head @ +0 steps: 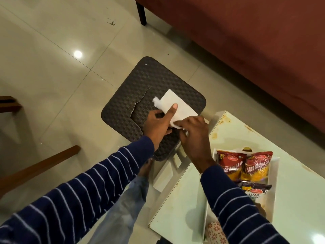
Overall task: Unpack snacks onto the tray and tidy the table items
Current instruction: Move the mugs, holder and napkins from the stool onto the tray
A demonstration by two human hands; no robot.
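Observation:
A white folded paper [177, 106] lies on a dark woven stool [149, 88]. My left hand [158, 124] presses it down with a straight forefinger while the other fingers curl. My right hand [193, 132] pinches the paper's near edge. To the right, on the pale glass table [263, 134], a white tray [275, 191] holds two red and yellow snack packets [246, 166] and a dark packet [255, 188]. My right sleeve covers part of the tray.
A red sofa [246, 50] runs along the back right, one dark leg [141, 13] on the tiled floor. Wooden furniture parts [35, 169] sit at the left. The stool's top is cracked near my left hand. A patterned item [216, 233] lies at the tray's near end.

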